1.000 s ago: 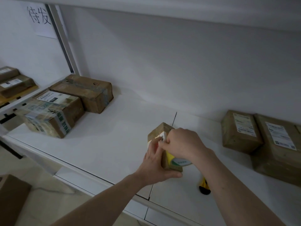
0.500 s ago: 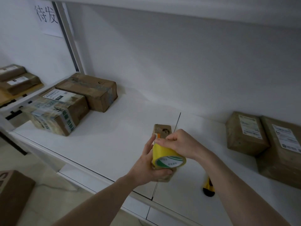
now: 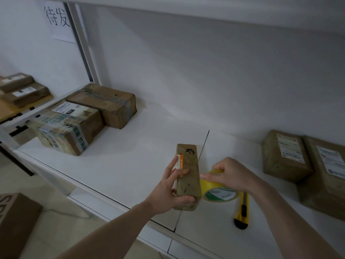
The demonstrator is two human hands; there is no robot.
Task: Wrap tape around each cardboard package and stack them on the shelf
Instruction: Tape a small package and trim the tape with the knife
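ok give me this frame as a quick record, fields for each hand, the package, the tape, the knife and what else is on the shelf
left hand: left hand grips the small cardboard package, fingers along its left side, thumb at the near end
right hand: right hand holds the yellow tape roll
package: held over the white shelf, long axis pointing away from the person
tape: roll sits against the package's right side
knife: yellow utility knife lies on the shelf, untouched
other boxes: two boxes at left, two labelled boxes at right
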